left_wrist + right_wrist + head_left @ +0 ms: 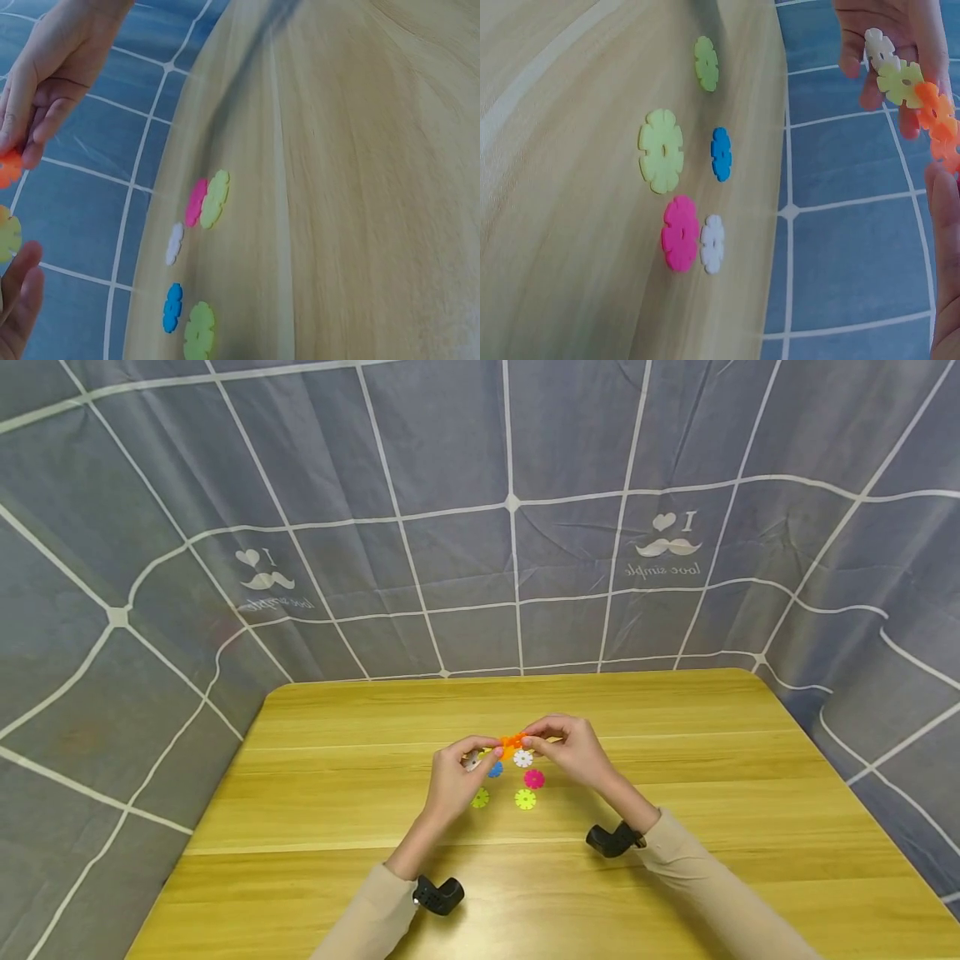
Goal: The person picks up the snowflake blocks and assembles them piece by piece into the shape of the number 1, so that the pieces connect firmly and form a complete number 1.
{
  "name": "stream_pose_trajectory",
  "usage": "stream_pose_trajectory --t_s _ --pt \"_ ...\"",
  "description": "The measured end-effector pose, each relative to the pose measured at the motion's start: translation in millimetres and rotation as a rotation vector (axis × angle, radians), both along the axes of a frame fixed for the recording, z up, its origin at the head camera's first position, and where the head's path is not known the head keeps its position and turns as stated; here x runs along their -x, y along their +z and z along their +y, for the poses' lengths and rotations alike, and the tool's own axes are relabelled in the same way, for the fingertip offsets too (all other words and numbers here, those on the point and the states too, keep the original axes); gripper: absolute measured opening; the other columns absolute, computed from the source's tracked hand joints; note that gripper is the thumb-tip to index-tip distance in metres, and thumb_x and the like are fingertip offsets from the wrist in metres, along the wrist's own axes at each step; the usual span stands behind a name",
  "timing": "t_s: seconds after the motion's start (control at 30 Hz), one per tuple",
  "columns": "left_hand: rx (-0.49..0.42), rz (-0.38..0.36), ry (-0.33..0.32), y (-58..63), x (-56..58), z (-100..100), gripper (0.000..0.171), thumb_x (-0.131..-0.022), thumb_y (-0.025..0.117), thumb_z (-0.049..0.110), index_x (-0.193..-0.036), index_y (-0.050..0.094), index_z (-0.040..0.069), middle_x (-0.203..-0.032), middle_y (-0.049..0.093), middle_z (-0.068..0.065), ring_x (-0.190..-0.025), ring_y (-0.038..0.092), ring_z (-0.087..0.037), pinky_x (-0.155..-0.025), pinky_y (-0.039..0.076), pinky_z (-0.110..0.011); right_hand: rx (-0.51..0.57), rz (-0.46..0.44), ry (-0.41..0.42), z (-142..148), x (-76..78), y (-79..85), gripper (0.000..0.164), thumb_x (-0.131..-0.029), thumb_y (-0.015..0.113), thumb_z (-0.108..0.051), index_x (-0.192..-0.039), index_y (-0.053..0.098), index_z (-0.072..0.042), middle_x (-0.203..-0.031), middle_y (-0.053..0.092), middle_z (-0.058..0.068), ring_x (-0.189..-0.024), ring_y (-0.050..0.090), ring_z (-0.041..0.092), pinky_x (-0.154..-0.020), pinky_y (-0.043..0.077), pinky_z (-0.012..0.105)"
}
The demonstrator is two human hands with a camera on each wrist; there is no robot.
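Both hands hold a joined chain of plastic snowflake discs up over the table. In the right wrist view the chain runs from a white disc (880, 48) through a yellow disc (900, 82) to orange discs (934, 109). My left hand (452, 779) grips the white and yellow end, its fingers spread behind the discs. At the orange end, my right hand (576, 752) pinches a disc between thumb and fingers. Below lie loose snowflake discs: a blue one (721, 154), a pink one (680, 234), a white one (712, 244) and two yellow ones, the larger-looking (661, 151) near the pink.
The discs lie on a wood-grain table (337, 810), near its middle. A grey curtain with white lines (465, 560) hangs behind the far edge and along both sides. Black cameras are strapped to the left wrist (438, 895) and right wrist (611, 840).
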State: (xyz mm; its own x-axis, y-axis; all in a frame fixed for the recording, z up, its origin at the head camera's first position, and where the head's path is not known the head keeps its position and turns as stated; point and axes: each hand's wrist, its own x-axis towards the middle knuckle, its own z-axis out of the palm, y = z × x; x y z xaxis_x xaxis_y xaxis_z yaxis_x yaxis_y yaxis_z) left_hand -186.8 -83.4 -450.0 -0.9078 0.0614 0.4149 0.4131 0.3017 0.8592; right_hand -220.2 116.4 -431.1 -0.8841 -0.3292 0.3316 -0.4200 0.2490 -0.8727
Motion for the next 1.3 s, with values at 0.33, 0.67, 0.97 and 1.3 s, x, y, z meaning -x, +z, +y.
stream_pose_trajectory --t_s 0.33,0.67,0.97,1.3 --pt "0.084 0.027 -0.005 4.2 1.7 3.2 0.015 -0.086 0.072 0.018 -0.097 0.075 0.009 -0.097 0.075 -0.005 -0.093 0.067 -0.021 -0.083 0.054 -0.041 -0.048 -0.059 -0.005 -9.2 -19.0 25.3 0.011 -0.086 0.068 0.0 -0.091 0.071 0.009 -0.087 0.072 0.023 -0.07 0.067 0.002 -0.067 0.058 0.031" --pt "0.122 -0.004 0.0 3.5 2.4 2.1 0.014 -0.087 0.071 0.02 -0.093 0.077 0.008 -0.092 0.075 -0.005 -0.079 0.066 -0.016 -0.067 0.053 -0.023 -0.034 -0.074 0.025 -6.3 -6.2 -0.3 0.016 -0.088 0.068 -0.008 -0.097 0.072 0.004 -0.093 0.073 0.02 -0.082 0.071 0.036 -0.07 0.058 0.036" --pt "0.089 -0.026 0.03 -2.2 2.9 -2.5 0.013 -0.086 0.072 0.021 -0.092 0.077 0.01 -0.092 0.075 -0.005 -0.076 0.067 -0.02 -0.059 0.049 -0.02 -0.175 -0.086 0.003 3.5 1.3 -18.0 0.018 -0.086 0.072 -0.013 -0.099 0.073 0.0 -0.094 0.074 0.01 -0.081 0.067 0.014 -0.067 0.053 0.021" --pt "0.053 -0.066 0.042 -6.1 4.0 -6.2 0.014 -0.086 0.073 0.019 -0.093 0.076 0.008 -0.092 0.074 -0.007 -0.069 0.064 -0.016 -0.056 0.05 -0.02 -0.319 -0.122 0.032 13.1 5.5 -37.7 0.022 -0.083 0.075 -0.012 -0.101 0.072 -0.002 -0.102 0.072 0.013 -0.077 0.061 0.014 -0.064 0.048 0.02"
